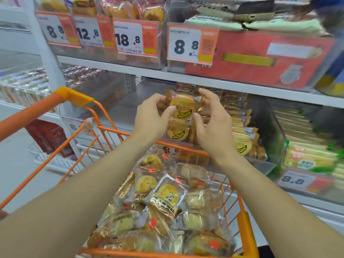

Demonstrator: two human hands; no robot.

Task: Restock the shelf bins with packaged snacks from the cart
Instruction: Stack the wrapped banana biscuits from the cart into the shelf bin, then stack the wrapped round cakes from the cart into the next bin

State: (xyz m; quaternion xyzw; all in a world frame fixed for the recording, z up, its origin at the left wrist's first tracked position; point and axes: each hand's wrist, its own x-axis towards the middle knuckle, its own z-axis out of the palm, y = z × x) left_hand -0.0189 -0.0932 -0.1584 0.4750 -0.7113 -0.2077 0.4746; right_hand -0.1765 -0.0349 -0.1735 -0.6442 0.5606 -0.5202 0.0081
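Observation:
A clear-wrapped banana cake pack [183,107] with a yellow banana drawing is held up in front of the middle shelf bin [260,131]. My left hand [153,118] grips its left side, thumb on the front. My right hand [212,118] curls around its right side, fingers behind and thumb near the front. A second banana pack [177,134] sits just below, and more of them [242,144] are stacked in the bin to the right. The orange cart [111,131] below holds several wrapped pastry packs [165,198].
The upper shelf [130,69] carries clear bins with price tags 8.8, 12.8, 18.8 and a red box [260,58]. A bin of green-labelled packs [309,157] stands at right. White shelving and red packs [50,136] lie left of the cart.

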